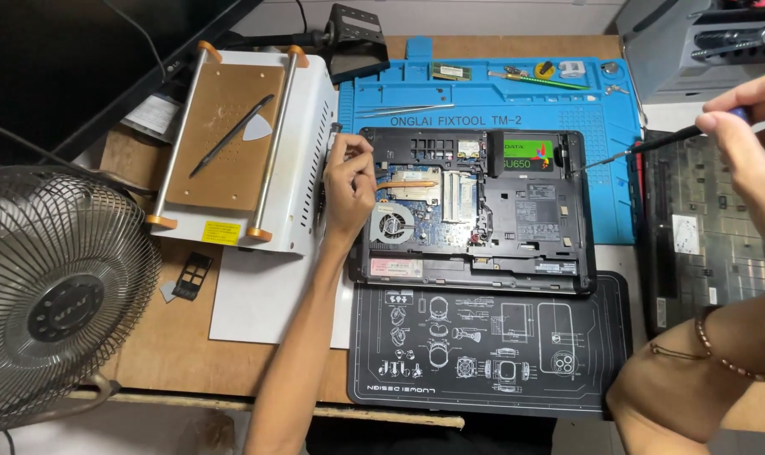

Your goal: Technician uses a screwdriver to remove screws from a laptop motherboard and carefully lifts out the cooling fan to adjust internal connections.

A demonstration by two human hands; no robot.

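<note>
An opened black laptop [517, 232] lies bottom-up on the desk, with its fan, copper heat pipe and circuit board bare. My left hand [350, 175] rests on its upper left corner, fingers curled, steadying it. My right hand [749, 126] grips a slim screwdriver [643, 150] whose tip touches the laptop's upper right edge beside a drive with a green label [527, 153]. A beaded bracelet circles my right wrist.
A blue repair mat [605, 109] with tweezers and small parts lies behind the laptop, a black mat [483, 341] in front. The removed cover [694, 236] lies right. A white heating machine [239, 143] carrying a spudger and pick stands left, a fan [58, 291] at far left.
</note>
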